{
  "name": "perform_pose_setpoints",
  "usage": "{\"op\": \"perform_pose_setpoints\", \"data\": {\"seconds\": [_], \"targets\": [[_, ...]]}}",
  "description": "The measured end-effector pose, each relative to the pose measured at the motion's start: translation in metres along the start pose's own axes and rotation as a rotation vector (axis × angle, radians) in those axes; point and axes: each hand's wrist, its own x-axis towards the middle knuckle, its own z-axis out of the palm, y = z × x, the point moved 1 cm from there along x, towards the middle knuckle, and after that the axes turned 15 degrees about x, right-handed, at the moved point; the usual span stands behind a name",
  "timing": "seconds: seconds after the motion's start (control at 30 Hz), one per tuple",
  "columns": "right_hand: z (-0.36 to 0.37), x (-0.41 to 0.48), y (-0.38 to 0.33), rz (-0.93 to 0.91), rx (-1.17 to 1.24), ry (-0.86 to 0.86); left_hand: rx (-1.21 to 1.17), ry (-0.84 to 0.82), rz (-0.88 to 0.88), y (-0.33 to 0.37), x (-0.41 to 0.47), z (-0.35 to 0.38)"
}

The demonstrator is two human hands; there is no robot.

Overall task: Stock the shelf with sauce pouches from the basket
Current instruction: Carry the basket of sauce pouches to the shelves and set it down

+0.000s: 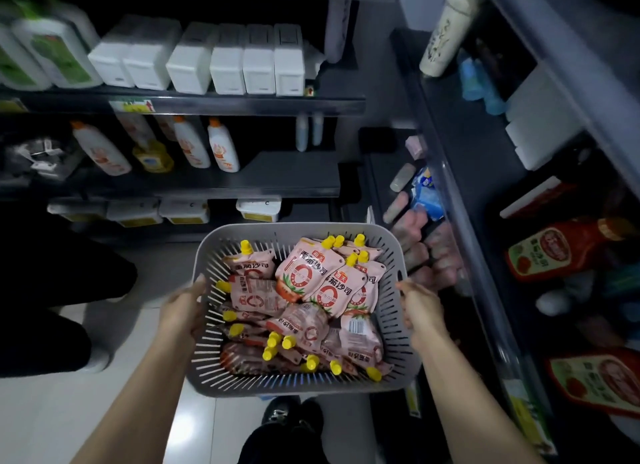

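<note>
Sauce pouches (304, 301), pink with yellow screw caps, are lying heaped inside a grey slotted basket (298, 384); several are lying face up, others are showing their backs and barcodes. The basket is being held level in front of the person, above a pale tiled floor (52, 411) and dark shoes (291, 411).

The left hand (183, 311) is gripping the basket's left wall, thumb lying near the rim and fingers curling round the outside. The right hand (420, 308) is gripping the right wall in the same way, fingers clamping on the plastic.

The basket is sitting just beside a dark shelf (459, 200) on the right. Blurred pinkish packs (426, 252) are lying on its low tier; whether they are the same product cannot be told. Red sauce bottles (554, 252) are lying farther right.

Ahead, white boxes (225, 62) are standing in a row on one tier, and white bottles with orange caps (221, 148) are leaning on the tier below.
</note>
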Motion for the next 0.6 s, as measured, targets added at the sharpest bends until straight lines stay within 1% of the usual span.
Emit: {"op": "perform_pose_setpoints", "data": {"seconds": [0.07, 0.13, 0.27, 0.37, 0.47, 0.53, 0.6], "targets": [[0.005, 0.01, 0.0, -0.007, -0.029, 0.018, -0.01, -0.012, -0.005, 0.001, 0.007, 0.004], [0.006, 0.02, 0.003, -0.007, -0.055, 0.035, 0.033, -0.004, 0.017, 0.001, 0.013, 0.008], [0.002, 0.033, 0.012, 0.005, -0.104, 0.045, 0.234, 0.065, 0.112, 0.0, 0.018, 0.014], [0.001, 0.037, 0.013, -0.037, -0.151, 0.067, 0.421, 0.157, 0.198, -0.001, 0.015, 0.015], [0.001, 0.037, 0.015, -0.119, -0.338, 0.11, 0.63, 0.225, 0.292, 0.0, 0.009, 0.016], [0.002, 0.032, 0.016, -0.199, -0.56, 0.108, 0.784, 0.253, 0.34, -0.001, 0.006, 0.017], [0.004, 0.024, 0.017, -0.317, -0.766, 0.077, 0.979, 0.336, 0.423, -0.004, 0.002, 0.019]]}}
